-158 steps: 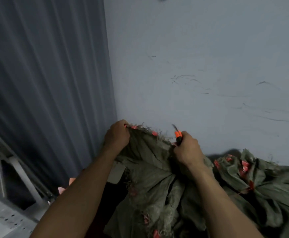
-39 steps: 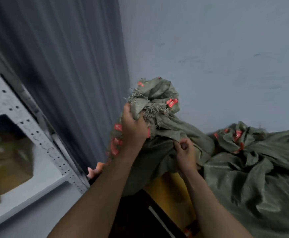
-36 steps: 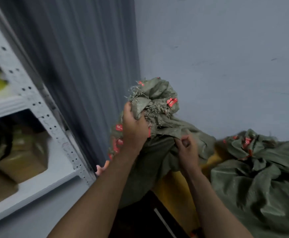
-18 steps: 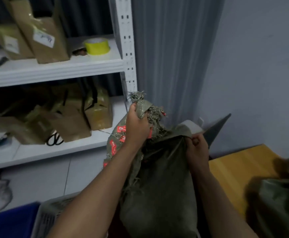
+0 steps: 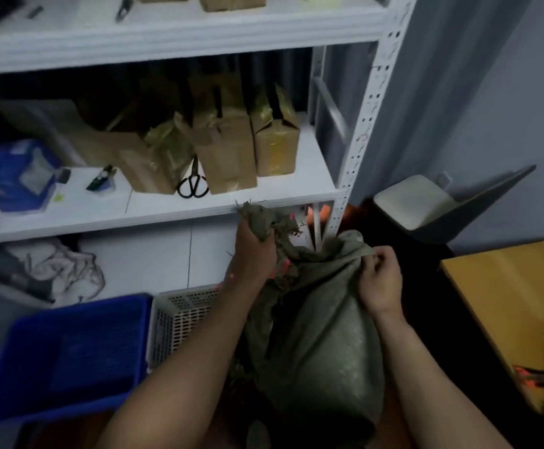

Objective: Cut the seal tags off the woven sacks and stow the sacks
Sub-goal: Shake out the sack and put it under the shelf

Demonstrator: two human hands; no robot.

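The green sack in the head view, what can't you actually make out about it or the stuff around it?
- Sack: its bottom is hidden behind the forearms and lost in the dark.
- Left hand: fist bunches the frayed mouth, covering any tags there.
- Right hand: fingers curl over the fabric edge.
- Blue crate: blurred, contents unclear.
- Top shelf: items cut off by the frame's edge.

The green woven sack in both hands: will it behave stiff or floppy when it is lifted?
Probably floppy: the woven sack sags in folds below the left hand and right hand. It seems light, since a pinch holds one edge. Its frayed mouth may snag.
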